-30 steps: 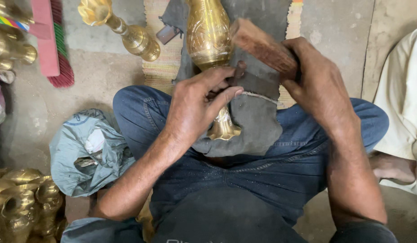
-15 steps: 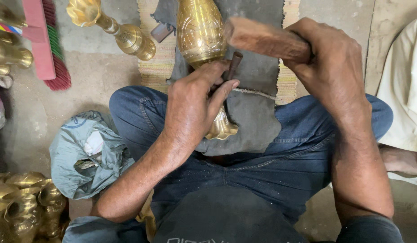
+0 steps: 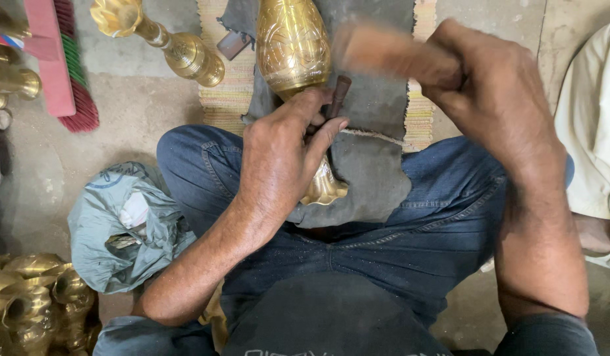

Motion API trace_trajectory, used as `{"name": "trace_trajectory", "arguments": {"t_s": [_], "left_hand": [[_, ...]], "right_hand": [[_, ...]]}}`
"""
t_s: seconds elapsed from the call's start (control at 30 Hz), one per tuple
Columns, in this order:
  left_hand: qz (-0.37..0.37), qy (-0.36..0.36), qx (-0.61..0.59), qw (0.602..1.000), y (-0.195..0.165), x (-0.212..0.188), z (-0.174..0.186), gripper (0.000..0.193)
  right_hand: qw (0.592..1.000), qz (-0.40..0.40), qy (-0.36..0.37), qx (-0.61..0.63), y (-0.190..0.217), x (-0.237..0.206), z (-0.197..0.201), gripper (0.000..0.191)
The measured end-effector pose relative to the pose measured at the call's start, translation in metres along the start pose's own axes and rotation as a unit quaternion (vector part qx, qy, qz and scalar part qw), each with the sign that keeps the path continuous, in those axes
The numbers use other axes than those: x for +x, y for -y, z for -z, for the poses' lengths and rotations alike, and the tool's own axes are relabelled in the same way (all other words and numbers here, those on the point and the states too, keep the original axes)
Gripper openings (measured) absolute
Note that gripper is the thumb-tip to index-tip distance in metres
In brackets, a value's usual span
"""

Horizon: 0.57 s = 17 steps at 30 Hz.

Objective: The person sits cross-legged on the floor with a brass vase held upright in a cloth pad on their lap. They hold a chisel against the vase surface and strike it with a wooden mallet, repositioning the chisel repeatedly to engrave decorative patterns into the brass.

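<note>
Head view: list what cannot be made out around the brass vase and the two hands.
- Wooden mallet in the right hand: motion-blurred, so its head's shape is unclear.
- Chisel tip: hidden behind the left hand.
- Brass vase: top cut off by the frame edge; neck covered by the left hand's fingers.

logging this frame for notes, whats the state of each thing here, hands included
left hand: holds a dark punch against the vase
right hand: gripped on the wooden mallet, raised
wooden mallet: blurred, mid-air
dark punch: tilted, tip hidden
brass vase: lying on grey cloth across the lap
second brass vase: lying on the floor
grey bag: crumpled, open
</note>
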<state>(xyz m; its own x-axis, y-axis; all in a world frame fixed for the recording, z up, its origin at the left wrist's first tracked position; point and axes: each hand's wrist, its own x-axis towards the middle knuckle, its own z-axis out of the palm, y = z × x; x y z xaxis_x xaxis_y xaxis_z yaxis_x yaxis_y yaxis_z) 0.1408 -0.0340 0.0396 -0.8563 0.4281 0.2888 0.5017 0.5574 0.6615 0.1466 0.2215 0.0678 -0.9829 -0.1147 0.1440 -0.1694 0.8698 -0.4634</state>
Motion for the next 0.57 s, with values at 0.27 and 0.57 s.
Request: {"name": "trace_trajectory", "arguments": {"t_s": [0.27, 0.57], "left_hand": [[0.001, 0.004, -0.021, 1.0, 0.004, -0.003, -0.002, 0.029], [-0.013, -0.018, -0.04, 0.999, 0.002, -0.006, 0.0, 0.029]], "right_hand": [[0.999, 0.043, 0.004, -0.003, -0.001, 0.003, -0.001, 0.034], [0.99, 0.123, -0.041, -0.056, 0.014, 0.006, 0.014, 0.036]]}}
